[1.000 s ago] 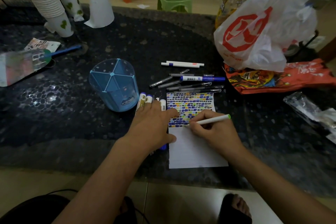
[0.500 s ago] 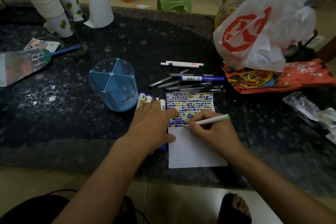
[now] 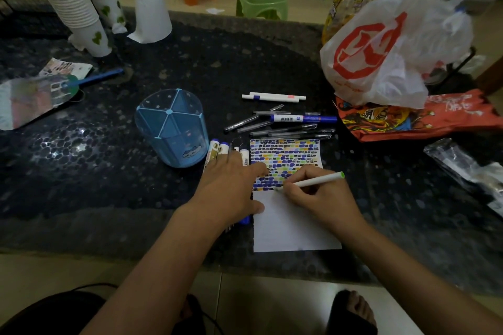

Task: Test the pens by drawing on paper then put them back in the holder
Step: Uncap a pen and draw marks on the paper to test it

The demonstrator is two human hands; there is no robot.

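A sheet of paper lies near the table's front edge, its upper half filled with rows of coloured marks. My right hand grips a white pen with a green end, tip down on the paper just below the marks. My left hand lies flat with straight fingers over the paper's left edge and over several markers beside it. The blue divided pen holder stands to the left with nothing in it. More pens lie in a loose pile behind the paper.
Stacked paper cups and an upturned cup stand at the back left. A white plastic bag with a red print and an orange packet fill the right side. A hand fan with a blue handle lies far left.
The pen tip has shifted slightly along the bottom row of marks. My left hand has stayed on the paper's edge.
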